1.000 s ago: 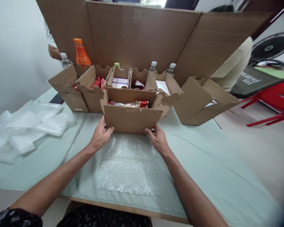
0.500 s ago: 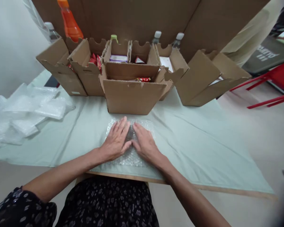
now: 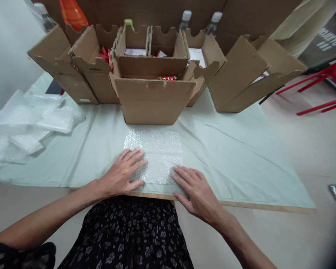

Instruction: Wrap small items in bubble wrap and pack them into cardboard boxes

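Note:
A sheet of clear bubble wrap (image 3: pixel 156 149) lies flat on the pale green cloth near the table's front edge, a fold or seam line running across its middle. My left hand (image 3: pixel 124 172) rests on its left side, fingers spread and palm down. At the lower right corner, my right hand (image 3: pixel 197 190) touches the wrap with its fingertips, thumb apart from the fingers. Neither hand grips anything. Just behind the wrap stands an open cardboard box (image 3: pixel 154 101) with a red-wrapped item inside.
More cardboard boxes (image 3: pixel 85 71) stand in a row behind, holding red packets and white boxes. An orange bottle (image 3: pixel 72 15) and several capped bottles rise behind them. Bubble wrap pieces (image 3: pixel 30 123) are heaped at left. A tilted box (image 3: pixel 240 82) stands at right, with red chair legs (image 3: pixel 310 82) beyond.
Both hands have drawn back toward the table's front edge and moved apart, uncovering the middle of the bubble wrap. The view has also shifted slightly downward.

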`<move>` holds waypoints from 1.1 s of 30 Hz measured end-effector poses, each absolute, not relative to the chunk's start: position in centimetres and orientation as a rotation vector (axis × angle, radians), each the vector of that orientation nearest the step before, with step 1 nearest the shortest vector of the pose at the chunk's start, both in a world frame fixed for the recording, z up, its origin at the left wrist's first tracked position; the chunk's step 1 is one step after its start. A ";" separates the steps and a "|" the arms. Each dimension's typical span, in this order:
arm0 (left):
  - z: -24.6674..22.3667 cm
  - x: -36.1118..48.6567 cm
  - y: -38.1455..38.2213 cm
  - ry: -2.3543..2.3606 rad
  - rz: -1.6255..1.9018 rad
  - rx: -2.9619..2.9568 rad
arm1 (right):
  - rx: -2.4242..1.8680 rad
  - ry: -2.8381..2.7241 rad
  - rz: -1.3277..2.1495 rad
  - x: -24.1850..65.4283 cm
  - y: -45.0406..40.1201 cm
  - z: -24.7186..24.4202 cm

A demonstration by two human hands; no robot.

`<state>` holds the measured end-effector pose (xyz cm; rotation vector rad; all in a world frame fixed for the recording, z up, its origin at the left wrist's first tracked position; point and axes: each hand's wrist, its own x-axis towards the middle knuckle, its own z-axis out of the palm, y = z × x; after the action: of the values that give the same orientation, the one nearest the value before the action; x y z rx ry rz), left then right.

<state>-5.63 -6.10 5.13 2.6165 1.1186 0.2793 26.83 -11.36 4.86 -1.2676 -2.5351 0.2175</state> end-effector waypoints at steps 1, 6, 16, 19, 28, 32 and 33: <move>5.3 -4.9 -6.1 1.093 0.265 2.619 | -1.249 -2.531 0.158 26.0 -11.4 4.7; 6.2 -4.5 -6.1 1.089 0.265 2.568 | -1.209 -2.273 0.142 24.7 -10.0 4.9; 8.2 -6.6 -4.4 1.454 0.558 1.803 | -1.454 -1.884 0.503 26.5 -9.3 7.3; 7.8 -6.0 -3.4 1.503 0.592 1.806 | -1.514 -1.724 0.601 26.4 -7.5 6.2; 6.0 -5.9 -1.6 1.836 0.419 2.033 | -1.772 -1.807 0.432 26.3 -2.2 3.4; 6.4 -5.8 -1.7 1.902 0.258 2.123 | -1.844 -1.924 0.266 27.0 -1.1 3.7; 6.6 -5.6 -1.7 1.900 0.202 2.125 | -1.861 -1.971 0.252 26.9 -0.6 3.9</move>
<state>-5.58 -1.71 6.61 2.1247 1.9002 0.2025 26.85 -0.61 3.90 -1.8610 -1.9708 0.2520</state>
